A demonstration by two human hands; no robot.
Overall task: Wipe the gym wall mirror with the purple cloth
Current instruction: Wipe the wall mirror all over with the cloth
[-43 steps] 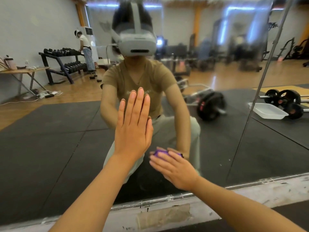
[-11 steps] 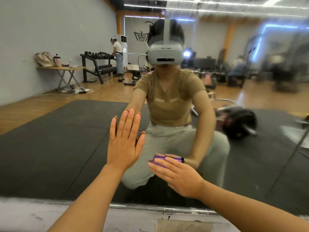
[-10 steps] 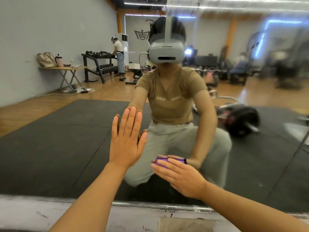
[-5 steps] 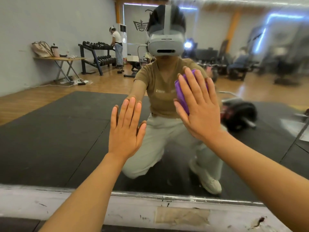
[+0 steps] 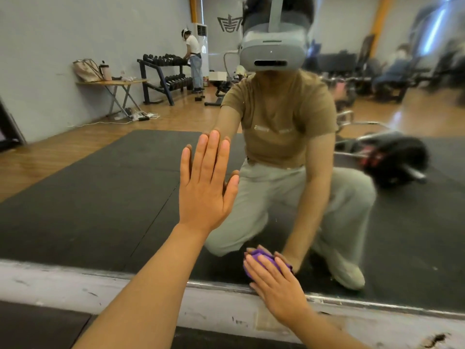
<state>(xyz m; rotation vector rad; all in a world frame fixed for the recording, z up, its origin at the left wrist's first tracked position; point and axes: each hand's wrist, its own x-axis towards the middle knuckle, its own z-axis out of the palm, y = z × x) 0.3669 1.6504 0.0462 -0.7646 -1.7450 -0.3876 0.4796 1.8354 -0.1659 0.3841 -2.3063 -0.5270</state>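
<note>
The wall mirror (image 5: 100, 202) fills the view ahead and reflects the gym and my crouched body. My left hand (image 5: 205, 187) lies flat on the glass, fingers straight and pointing up, holding nothing. My right hand (image 5: 276, 285) presses the bunched purple cloth (image 5: 258, 260) against the glass just above the mirror's bottom edge. Only a small purple patch shows above my fingers; the rest of the cloth is hidden under the palm.
A worn white ledge (image 5: 75, 288) runs below the mirror's metal bottom trim. The reflection shows black floor mats, a barbell (image 5: 395, 157) at the right, a dumbbell rack (image 5: 163, 71), a folding table (image 5: 113, 84) and another person (image 5: 192, 59) far back.
My right hand with the cloth has swept down from chest height on the glass to the mirror's bottom edge. My left hand has stayed flat on the glass.
</note>
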